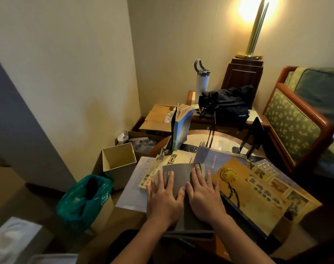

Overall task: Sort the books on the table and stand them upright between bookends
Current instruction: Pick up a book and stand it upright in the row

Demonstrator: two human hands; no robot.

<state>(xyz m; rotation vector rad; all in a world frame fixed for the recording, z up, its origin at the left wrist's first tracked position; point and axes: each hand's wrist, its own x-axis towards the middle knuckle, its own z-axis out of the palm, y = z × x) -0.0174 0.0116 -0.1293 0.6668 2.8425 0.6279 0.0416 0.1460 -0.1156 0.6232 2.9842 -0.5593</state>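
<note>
from the head view, left hand (163,202) and right hand (205,199) lie flat, fingers spread, pressing the grey book (178,178) on top of the loose pile at the table's near side. one blue book (181,128) stands behind, well apart from the black bookend (254,134). i'd grip the grey book's side edges, lift it straight up so the covers beneath don't slide, and stand it against the blue one.

Both hands (183,199) lie flat on grey book (178,178).
</note>
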